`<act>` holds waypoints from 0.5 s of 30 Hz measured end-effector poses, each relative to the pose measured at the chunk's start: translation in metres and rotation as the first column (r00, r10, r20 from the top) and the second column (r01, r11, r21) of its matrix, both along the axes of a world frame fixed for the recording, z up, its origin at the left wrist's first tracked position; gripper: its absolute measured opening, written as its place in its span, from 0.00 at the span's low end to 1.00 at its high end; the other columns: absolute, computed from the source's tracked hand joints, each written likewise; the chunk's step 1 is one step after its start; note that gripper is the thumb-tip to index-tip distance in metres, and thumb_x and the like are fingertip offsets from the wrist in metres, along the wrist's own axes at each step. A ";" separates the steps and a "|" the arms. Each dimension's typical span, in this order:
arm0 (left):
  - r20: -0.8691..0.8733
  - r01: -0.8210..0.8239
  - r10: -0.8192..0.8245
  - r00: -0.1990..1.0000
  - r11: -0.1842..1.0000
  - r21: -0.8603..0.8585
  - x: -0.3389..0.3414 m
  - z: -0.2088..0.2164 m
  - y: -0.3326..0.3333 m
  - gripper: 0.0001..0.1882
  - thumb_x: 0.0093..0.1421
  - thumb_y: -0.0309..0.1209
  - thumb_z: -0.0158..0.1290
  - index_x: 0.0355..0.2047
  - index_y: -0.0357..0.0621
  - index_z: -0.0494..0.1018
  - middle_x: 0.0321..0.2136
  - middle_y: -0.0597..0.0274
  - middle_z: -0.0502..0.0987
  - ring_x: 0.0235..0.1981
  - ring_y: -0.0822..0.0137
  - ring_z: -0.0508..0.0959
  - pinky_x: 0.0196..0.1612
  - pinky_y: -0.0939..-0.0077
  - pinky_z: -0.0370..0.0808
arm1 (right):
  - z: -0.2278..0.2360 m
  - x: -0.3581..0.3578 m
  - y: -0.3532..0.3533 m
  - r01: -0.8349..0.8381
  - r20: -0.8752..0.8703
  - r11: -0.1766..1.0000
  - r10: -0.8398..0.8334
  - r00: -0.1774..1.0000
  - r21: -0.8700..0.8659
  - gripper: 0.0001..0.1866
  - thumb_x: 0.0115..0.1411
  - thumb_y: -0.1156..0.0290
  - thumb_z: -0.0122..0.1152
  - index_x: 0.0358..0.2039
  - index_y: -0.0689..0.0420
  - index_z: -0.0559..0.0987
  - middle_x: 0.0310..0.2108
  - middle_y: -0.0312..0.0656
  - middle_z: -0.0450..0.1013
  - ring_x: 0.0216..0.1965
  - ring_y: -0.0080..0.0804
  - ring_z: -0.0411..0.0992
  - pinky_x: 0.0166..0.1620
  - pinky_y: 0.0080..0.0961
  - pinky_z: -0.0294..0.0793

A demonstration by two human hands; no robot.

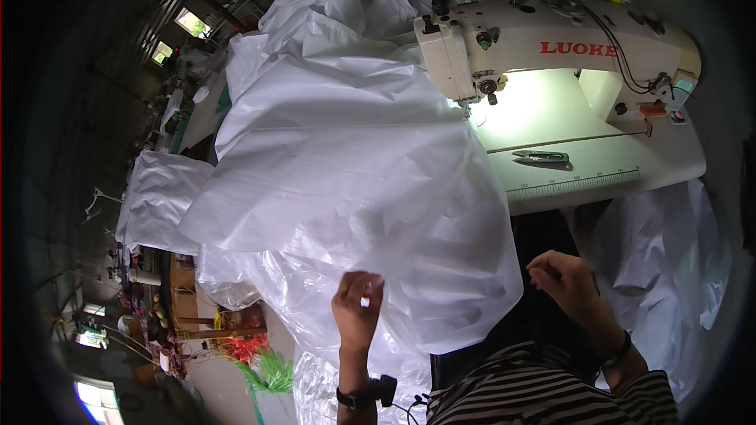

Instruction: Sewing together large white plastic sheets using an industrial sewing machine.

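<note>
Head view, item one: how is your left hand (358, 303) listed?

Fingers curled round toward the thumb, with a small bright gap showing through the curl. It stands over the lower part of the white sheeting (339, 189). Whether your fingertips pinch a fold or only hover above it, you cannot tell from this angle.

Item two, your right hand (565, 283)?

Half open, fingers bent, thumb a little apart from them. Your fingertips point at the right edge of the sheeting and stop just beside it, a dark strip showing between.

And the sheeting, relative to your grip?

One large piece, white, glossy, loosely creased. It spreads beneath and beyond your left hand, its rounded near corner lying between your two hands. Upward, it runs to the needle end of the cream sewing machine (551, 39), well apart from either hand; whether it sits under the presser foot is too small to tell.

Remaining entries near you?

Thread snips (543, 157), lying on the lit machine bed (669, 161), above your right hand in the view. More white sheeting hanging to your right (654, 260). Red strands (246, 346) and green strands (272, 371), low on your left.
</note>
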State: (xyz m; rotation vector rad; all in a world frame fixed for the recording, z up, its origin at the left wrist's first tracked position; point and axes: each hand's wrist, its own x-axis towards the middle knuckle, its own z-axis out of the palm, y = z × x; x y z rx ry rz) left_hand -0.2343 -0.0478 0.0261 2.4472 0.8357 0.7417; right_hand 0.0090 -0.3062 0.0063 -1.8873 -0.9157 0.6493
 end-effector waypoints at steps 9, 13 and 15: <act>-0.045 0.195 -0.210 0.977 0.954 -0.226 -0.021 -0.020 -0.067 0.17 0.50 0.17 0.62 0.41 0.43 0.78 0.35 0.59 0.81 0.28 0.66 0.81 0.31 0.76 0.76 | -0.046 -0.051 0.064 -0.198 -0.780 0.976 0.192 0.595 0.089 0.26 0.67 0.67 0.58 0.60 0.63 0.63 0.45 0.49 0.74 0.45 0.30 0.74 0.44 0.25 0.77; -0.254 0.149 -0.071 0.965 0.941 0.302 -0.003 -0.037 -0.058 0.33 0.47 0.25 0.64 0.56 0.52 0.69 0.58 0.53 0.69 0.55 0.49 0.73 0.52 0.56 0.71 | -0.045 -0.042 0.046 -0.147 -0.750 0.985 0.166 0.641 0.092 0.13 0.67 0.67 0.58 0.43 0.65 0.77 0.25 0.37 0.74 0.27 0.20 0.72 0.34 0.19 0.74; -0.256 0.126 -0.052 0.965 0.952 0.280 0.008 -0.047 -0.049 0.35 0.48 0.27 0.64 0.58 0.53 0.68 0.60 0.52 0.66 0.57 0.48 0.70 0.55 0.52 0.67 | -0.035 -0.041 0.038 -0.088 -0.745 0.990 0.140 0.652 0.109 0.08 0.66 0.71 0.59 0.40 0.64 0.79 0.23 0.33 0.71 0.25 0.18 0.69 0.31 0.16 0.71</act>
